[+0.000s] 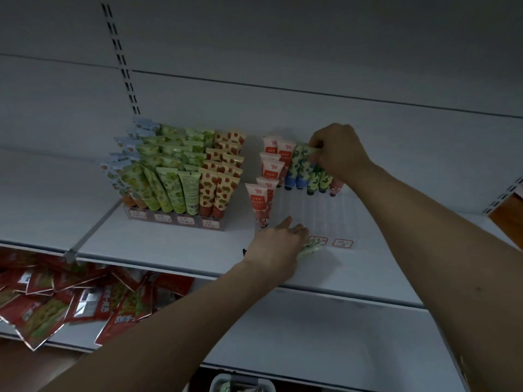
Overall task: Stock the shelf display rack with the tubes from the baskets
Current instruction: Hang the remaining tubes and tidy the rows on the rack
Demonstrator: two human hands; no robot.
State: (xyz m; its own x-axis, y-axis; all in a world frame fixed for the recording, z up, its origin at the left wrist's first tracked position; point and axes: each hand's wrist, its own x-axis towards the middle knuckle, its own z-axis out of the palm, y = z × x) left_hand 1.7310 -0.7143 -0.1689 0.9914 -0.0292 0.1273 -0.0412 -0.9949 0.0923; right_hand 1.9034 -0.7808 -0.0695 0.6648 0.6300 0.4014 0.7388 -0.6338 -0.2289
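Note:
Two display racks stand on the white shelf. The left rack is packed with green, strawberry and blue-patterned tubes. The clear right rack holds pink tubes in its left column and a few blue and green tubes at the back. My right hand pinches the top of a green leafy tube in the back row. My left hand rests at the front of the clear rack and holds pale green tubes, mostly hidden under the fingers.
Red snack packets lie heaped on the lower shelf at left. A white basket rim shows at the bottom edge. A slotted upright runs up the back panel. Bare shelf surface lies right of the clear rack.

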